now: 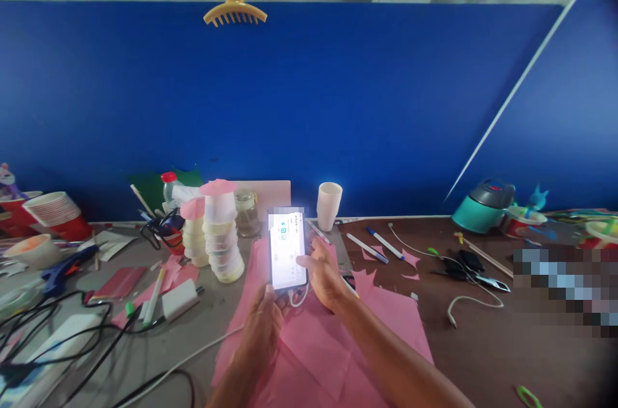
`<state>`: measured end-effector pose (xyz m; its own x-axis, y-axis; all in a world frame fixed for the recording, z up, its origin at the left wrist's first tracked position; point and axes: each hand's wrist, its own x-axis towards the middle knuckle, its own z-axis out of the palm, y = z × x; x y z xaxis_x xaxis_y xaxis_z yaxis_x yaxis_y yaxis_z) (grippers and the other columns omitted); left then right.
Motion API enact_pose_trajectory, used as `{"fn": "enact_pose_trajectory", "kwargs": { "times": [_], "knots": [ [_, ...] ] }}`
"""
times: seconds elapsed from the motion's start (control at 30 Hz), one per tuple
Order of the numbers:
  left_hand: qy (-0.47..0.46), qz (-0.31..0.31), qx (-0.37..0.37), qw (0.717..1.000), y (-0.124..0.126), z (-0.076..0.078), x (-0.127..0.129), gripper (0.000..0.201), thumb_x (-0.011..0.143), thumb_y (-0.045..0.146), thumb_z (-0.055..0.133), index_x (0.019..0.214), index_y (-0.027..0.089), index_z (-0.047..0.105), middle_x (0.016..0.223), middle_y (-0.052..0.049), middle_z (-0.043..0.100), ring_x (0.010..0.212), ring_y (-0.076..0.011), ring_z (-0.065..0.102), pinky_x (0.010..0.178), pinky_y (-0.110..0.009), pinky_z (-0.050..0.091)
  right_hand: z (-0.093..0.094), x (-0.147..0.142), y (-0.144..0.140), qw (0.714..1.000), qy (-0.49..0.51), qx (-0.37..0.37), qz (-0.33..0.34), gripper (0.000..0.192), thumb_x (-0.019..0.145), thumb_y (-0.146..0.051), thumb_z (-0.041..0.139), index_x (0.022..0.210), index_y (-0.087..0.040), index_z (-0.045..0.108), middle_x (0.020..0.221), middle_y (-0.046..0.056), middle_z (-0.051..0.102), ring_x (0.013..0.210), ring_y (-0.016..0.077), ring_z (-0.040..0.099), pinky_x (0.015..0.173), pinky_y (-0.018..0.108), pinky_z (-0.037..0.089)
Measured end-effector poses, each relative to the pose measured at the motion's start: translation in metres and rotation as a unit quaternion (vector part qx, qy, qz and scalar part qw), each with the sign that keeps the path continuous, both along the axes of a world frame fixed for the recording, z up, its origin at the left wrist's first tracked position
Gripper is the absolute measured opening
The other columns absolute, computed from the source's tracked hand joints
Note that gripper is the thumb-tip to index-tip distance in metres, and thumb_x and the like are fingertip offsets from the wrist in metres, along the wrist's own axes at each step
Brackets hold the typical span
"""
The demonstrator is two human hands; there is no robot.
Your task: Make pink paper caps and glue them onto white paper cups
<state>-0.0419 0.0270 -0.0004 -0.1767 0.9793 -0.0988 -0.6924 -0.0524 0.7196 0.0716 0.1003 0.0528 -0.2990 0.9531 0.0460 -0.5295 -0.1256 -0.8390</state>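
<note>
A smartphone (286,260) with a bright white screen is held upright in front of me, above the pink paper sheets (318,363). At its lower left corner, my left hand (263,324) grips the bottom edge, thumb in front. My right hand (326,276) is at the right side, its thumb over the lit screen and its other fingers bent along the edge, partly hidden. From the phone's bottom hangs a white cable (300,300). Small icons show on the screen, but the text is too small to read.
Stacked paper cups (223,247) stand left of the phone, a white cup (329,205) behind it. Markers (367,247) and pink scraps lie right, near a teal dark-lidded container (476,207). Black cables (72,331) cross the left side. A yellow claw clip (235,8) tops the blue partition (362,92).
</note>
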Motion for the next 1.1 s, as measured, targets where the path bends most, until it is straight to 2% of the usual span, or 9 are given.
{"fn": "enact_pose_trajectory", "kwargs": {
  "times": [0.13, 0.27, 0.37, 0.53, 0.7, 0.87, 1.0, 1.1],
  "knots": [
    [-0.002, 0.007, -0.008, 1.000, 0.000, -0.002, -0.001, 0.039, 0.075, 0.044, 0.083, 0.103, 0.020, 0.071, 0.116, -0.012, 0.074, 0.119, -0.0308, 0.064, 0.106, -0.045, 0.048, 0.002, 0.001, 0.002, 1.000, 0.013, -0.003, -0.004, 0.034, 0.061, -0.020, 0.071, 0.094, -0.023, 0.065, 0.089, 0.002, 0.075, 0.098, 0.0279, 0.068, 0.086, 0.039, 0.053],
    [-0.006, -0.001, 0.007, 1.000, 0.000, -0.003, -0.001, 0.033, 0.080, 0.041, 0.079, 0.104, 0.021, 0.070, 0.119, -0.010, 0.074, 0.119, -0.0291, 0.064, 0.104, -0.043, 0.050, -0.001, 0.002, 0.006, 0.999, 0.044, -0.015, -0.005, 0.019, 0.065, -0.025, 0.072, 0.082, -0.024, 0.063, 0.084, 0.001, 0.075, 0.101, 0.0281, 0.069, 0.085, 0.038, 0.054],
    [-0.005, 0.003, 0.003, 1.000, -0.001, 0.001, 0.000, 0.035, 0.077, 0.041, 0.081, 0.103, 0.019, 0.070, 0.116, -0.010, 0.074, 0.117, -0.0298, 0.065, 0.101, -0.042, 0.053, -0.001, 0.002, 0.007, 0.998, 0.054, -0.016, 0.007, 0.017, 0.065, -0.025, 0.073, 0.078, -0.024, 0.062, 0.083, 0.001, 0.075, 0.101, 0.0280, 0.069, 0.084, 0.038, 0.054],
    [0.000, 0.008, -0.009, 1.000, -0.003, 0.009, 0.002, 0.040, 0.074, 0.041, 0.084, 0.104, 0.019, 0.070, 0.113, -0.009, 0.075, 0.116, -0.0319, 0.066, 0.099, -0.042, 0.054, 0.004, 0.003, 0.005, 0.999, 0.038, -0.010, 0.025, 0.025, 0.062, -0.024, 0.072, 0.086, -0.022, 0.067, 0.088, 0.003, 0.077, 0.103, 0.0289, 0.068, 0.087, 0.039, 0.053],
    [0.005, 0.009, 0.007, 1.000, -0.001, 0.006, 0.000, 0.039, 0.073, 0.044, 0.084, 0.100, 0.018, 0.071, 0.110, -0.011, 0.075, 0.117, -0.0348, 0.064, 0.100, -0.045, 0.053, 0.006, 0.005, 0.001, 0.999, 0.010, 0.017, 0.044, 0.038, 0.064, -0.020, 0.070, 0.101, -0.023, 0.069, 0.098, 0.003, 0.077, 0.107, 0.0286, 0.067, 0.092, 0.040, 0.051],
    [0.020, 0.014, 0.024, 0.999, 0.001, 0.001, -0.006, 0.034, 0.078, 0.040, 0.080, 0.104, 0.020, 0.071, 0.114, -0.010, 0.074, 0.119, -0.0320, 0.062, 0.102, -0.042, 0.051, 0.000, 0.007, -0.003, 0.993, -0.063, 0.020, 0.097, 0.044, 0.061, -0.011, 0.072, 0.102, -0.026, 0.069, 0.099, -0.001, 0.076, 0.105, 0.0275, 0.067, 0.090, 0.040, 0.053],
    [0.029, 0.008, 0.025, 0.999, 0.000, 0.006, -0.009, 0.041, 0.076, 0.044, 0.082, 0.106, 0.018, 0.071, 0.114, -0.012, 0.074, 0.117, -0.0338, 0.063, 0.100, -0.044, 0.052, -0.005, 0.013, -0.001, 0.977, -0.116, 0.071, 0.167, 0.052, 0.059, -0.003, 0.071, 0.106, -0.027, 0.067, 0.100, -0.002, 0.075, 0.100, 0.0257, 0.067, 0.086, 0.038, 0.054],
    [0.024, 0.014, 0.020, 0.999, -0.001, 0.010, -0.008, 0.041, 0.074, 0.047, 0.082, 0.102, 0.019, 0.071, 0.109, -0.012, 0.075, 0.118, -0.0341, 0.063, 0.099, -0.043, 0.053, -0.007, 0.018, 0.002, 0.965, -0.141, 0.107, 0.194, 0.054, 0.060, -0.001, 0.068, 0.109, -0.024, 0.067, 0.102, -0.001, 0.074, 0.096, 0.0242, 0.067, 0.084, 0.035, 0.054]
  ]
}}
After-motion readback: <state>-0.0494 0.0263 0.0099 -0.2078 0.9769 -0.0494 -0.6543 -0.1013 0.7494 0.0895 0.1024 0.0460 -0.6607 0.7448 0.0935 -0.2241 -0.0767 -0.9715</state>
